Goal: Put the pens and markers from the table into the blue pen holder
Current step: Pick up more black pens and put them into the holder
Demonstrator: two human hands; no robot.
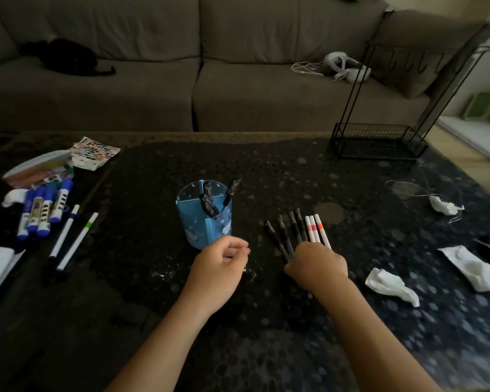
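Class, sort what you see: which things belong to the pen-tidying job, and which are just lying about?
Job: blue pen holder, black pens, white markers, blue markers, two thin markers.
Lying about: crumpled tissues, wire rack, sticker sheet.

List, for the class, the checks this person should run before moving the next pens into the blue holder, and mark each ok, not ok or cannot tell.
1. Blue pen holder upright: ok.
2. Room left in the holder beside the black pens already inside: ok.
3. Right hand on the fanned black pens and white markers: ok.
4. Grip closed round that bunch: cannot tell.
5. Left hand free, beside the holder: ok.
6. Table cleared of pens: not ok; blue markers lie at far left.
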